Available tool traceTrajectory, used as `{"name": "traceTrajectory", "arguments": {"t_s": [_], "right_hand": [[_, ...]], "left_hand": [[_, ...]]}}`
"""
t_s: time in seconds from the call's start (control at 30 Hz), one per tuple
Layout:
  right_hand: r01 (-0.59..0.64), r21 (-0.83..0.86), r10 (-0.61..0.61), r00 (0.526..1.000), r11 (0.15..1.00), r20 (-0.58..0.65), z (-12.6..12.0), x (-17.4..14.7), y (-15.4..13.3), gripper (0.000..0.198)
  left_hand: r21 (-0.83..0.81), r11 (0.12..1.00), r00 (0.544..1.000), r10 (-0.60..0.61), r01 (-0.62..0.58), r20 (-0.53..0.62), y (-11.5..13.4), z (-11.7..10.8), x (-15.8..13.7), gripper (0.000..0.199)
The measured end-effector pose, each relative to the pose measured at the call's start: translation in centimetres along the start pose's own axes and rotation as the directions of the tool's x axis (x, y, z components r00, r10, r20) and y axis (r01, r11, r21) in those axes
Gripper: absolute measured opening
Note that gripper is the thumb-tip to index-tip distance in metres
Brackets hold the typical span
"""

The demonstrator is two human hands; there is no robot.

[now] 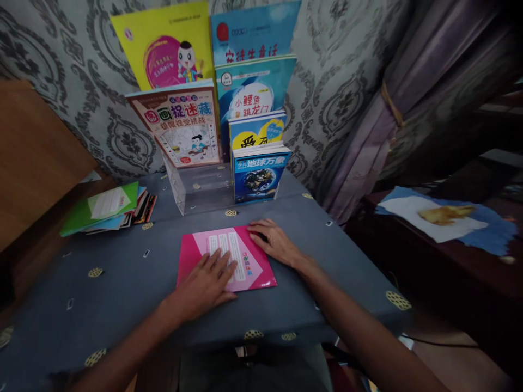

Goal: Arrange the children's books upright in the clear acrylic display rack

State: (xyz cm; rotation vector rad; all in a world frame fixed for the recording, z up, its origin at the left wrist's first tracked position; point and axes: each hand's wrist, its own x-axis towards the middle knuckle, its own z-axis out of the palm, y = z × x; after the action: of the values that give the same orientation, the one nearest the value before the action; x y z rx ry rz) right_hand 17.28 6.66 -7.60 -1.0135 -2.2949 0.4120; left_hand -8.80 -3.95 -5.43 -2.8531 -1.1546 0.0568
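Note:
A pink book (263, 269) with printed white panels lies flat on the cloth-covered table in front of me. My left hand (206, 280) rests on its lower left part, palm down and fingers spread. At the book's upper right corner is my right hand (273, 242), its thumb and fingers apart and touching the edge area. Behind the book stands a clear tiered rack (177, 188). Its left column bears a brown-framed picture book (190, 128) and a yellow book (163, 46); on the right are several books, with a blue book with a globe (259, 179) in front.
A stack of books with a green one (98, 209) on top lies at the table's left. Patterned wallpaper and a tied purple curtain (368, 120) are behind. To the right, a dark surface carries blue and white cloth or paper (441, 218).

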Motion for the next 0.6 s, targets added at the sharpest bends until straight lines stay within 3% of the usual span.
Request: {"name": "traceTrajectory", "arguments": {"t_s": [0.13,0.23,0.37,0.5,0.6], "right_hand": [[-0.033,0.017,0.033,0.999,0.999,0.006,0.0,0.0,-0.2,0.039],[-0.057,0.049,0.057,0.998,0.997,-0.003,-0.3,0.2,-0.4,0.046],[-0.084,0.137,0.084,0.996,0.987,0.005,-0.9,0.3,-0.7,0.055],[-0.139,0.274,0.145,0.989,0.952,-0.001,-1.2,0.5,-0.8,0.065],[-0.199,0.470,0.213,0.977,0.860,0.024,-1.1,0.5,-0.9,0.063]], "left_hand": [[0.096,0.995,0.997,0.034,-0.027,-0.076,0.7,0.2,-0.3,0.046],[0.027,1.000,0.994,0.004,-0.001,-0.113,0.6,-0.8,-0.3,0.036],[-0.238,0.963,0.985,-0.150,0.124,-0.091,-0.1,-2.9,0.1,0.031],[-0.555,0.804,0.942,-0.320,0.215,-0.098,-1.0,-4.5,0.4,0.029],[-0.699,0.688,0.902,-0.407,0.198,-0.146,-1.7,-5.4,0.5,0.033]]}}
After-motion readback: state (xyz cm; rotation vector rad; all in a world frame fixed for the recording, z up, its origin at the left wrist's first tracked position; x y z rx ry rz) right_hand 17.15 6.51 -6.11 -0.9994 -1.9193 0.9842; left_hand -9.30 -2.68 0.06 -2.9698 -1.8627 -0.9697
